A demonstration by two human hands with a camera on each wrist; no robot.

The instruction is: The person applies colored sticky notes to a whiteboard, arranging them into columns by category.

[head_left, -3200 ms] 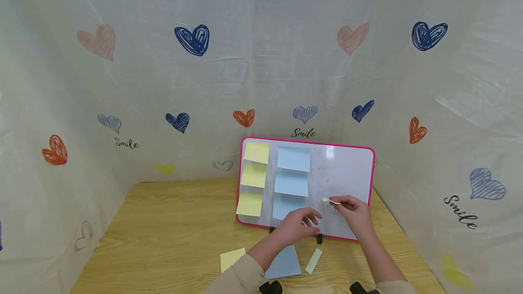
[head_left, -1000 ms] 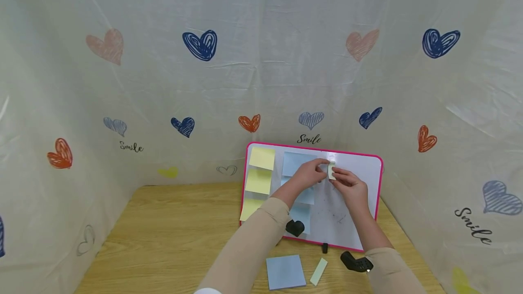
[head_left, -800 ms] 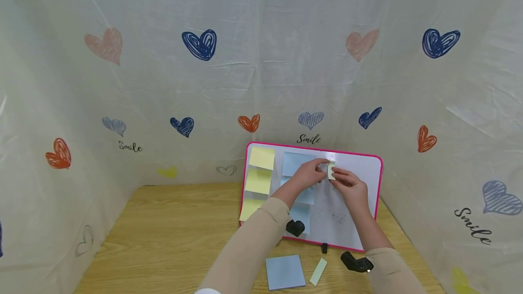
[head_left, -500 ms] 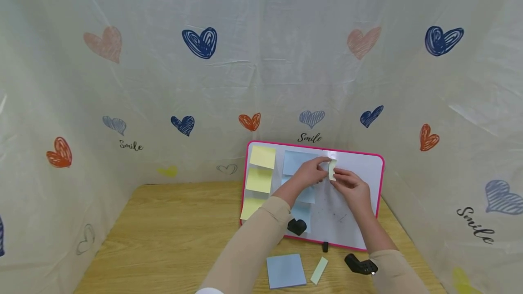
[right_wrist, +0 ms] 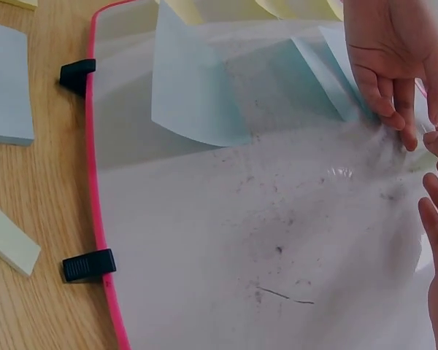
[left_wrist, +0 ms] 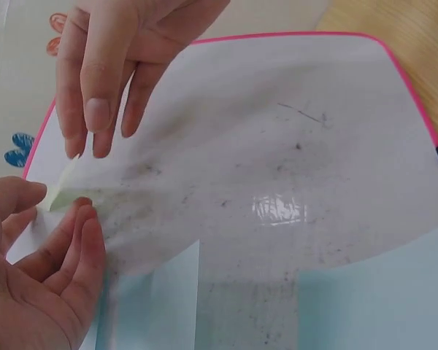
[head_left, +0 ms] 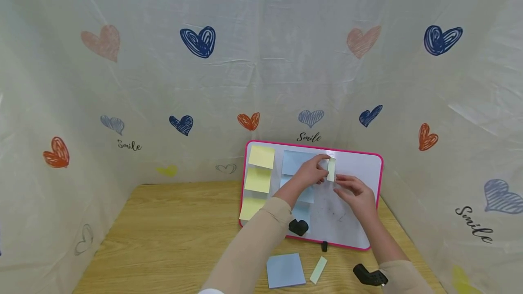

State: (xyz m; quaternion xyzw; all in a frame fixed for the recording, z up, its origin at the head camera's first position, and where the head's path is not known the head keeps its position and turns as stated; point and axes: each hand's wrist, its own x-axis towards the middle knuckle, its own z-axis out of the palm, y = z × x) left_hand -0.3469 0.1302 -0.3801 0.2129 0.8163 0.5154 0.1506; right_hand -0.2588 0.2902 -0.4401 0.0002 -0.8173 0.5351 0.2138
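Note:
A narrow pale green sticky note (head_left: 331, 169) hangs upright on the upper part of the whiteboard (head_left: 353, 212), right of the blue notes. My left hand (head_left: 305, 175) has its index fingertip at the strip's top edge, with the other fingers beside its left side. Just to the right, my right hand (head_left: 356, 194) is apart from the strip, its fingers loosely bent and nothing between them. In the left wrist view, the left hand (left_wrist: 44, 270) partly hides the strip (left_wrist: 71, 182), while the right hand (left_wrist: 120, 62) hovers above it.
Several yellow sticky notes (head_left: 258, 180) and blue ones (head_left: 295, 161) hang in two columns on the board. A blue note pad (head_left: 285, 270) and a pale green strip pad (head_left: 318, 270) lie on the wooden table (head_left: 171, 235). Black clips (right_wrist: 89, 265) grip the board's lower edge.
Both hands carried the small strip up the board from lower down. In the last half second, my right fingers left it and drew slightly right and down; the left hand stays there.

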